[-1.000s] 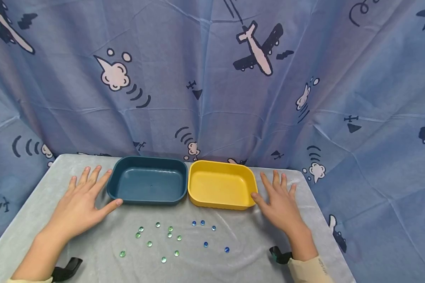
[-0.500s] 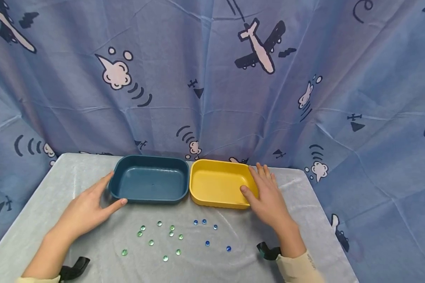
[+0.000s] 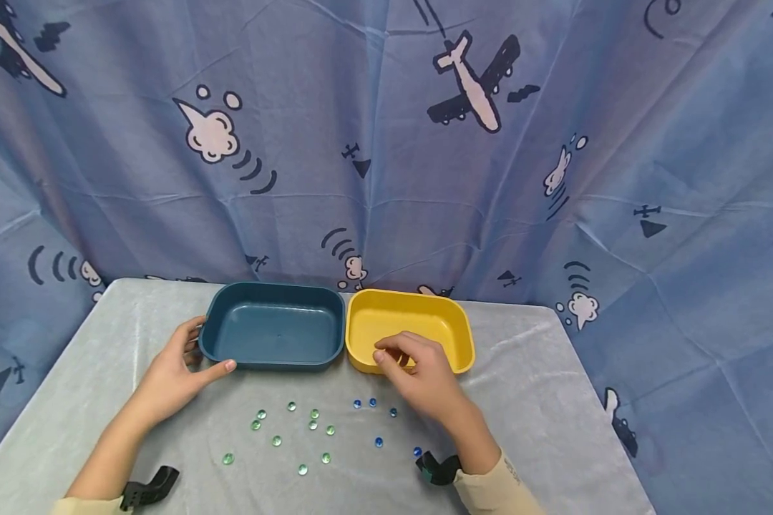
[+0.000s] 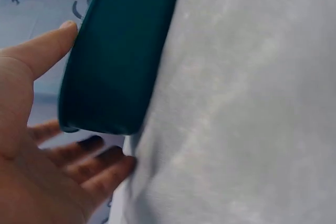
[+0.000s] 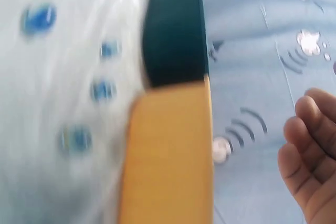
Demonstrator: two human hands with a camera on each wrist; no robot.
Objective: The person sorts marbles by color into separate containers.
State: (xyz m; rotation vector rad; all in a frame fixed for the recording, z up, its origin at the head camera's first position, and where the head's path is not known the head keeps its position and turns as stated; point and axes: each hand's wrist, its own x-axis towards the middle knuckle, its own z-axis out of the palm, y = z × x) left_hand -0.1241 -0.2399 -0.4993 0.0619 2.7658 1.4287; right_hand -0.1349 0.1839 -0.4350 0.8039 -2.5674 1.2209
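Observation:
My left hand [image 3: 170, 379] is at the left end of a dark teal bin [image 3: 273, 363]. Its straight thumb reaches the near rim, and its fingers lie bent beside the end wall. In the left wrist view the palm stands apart from the bin [image 4: 113, 61], with the thumb tip at its rim. My right hand [image 3: 428, 375] hovers over the near side of a yellow bin [image 3: 460, 332], fingers loosely bent, nothing visible between them. Blue glass beads [image 3: 378, 442] lie on the cloth left of the right wrist. Green glass beads [image 3: 277, 440] lie scattered before the teal bin.
Both bins stand side by side at the back of a table covered in grey cloth [image 3: 528, 400]. Behind it hangs a blue curtain [image 3: 296, 129] printed with planes. Each wrist wears a black mount [image 3: 151, 488].
The right hand has moved left from the yellow bin's right end to over its near side, its fingers bending. The left hand has come in closer to the teal bin, its fingers bending.

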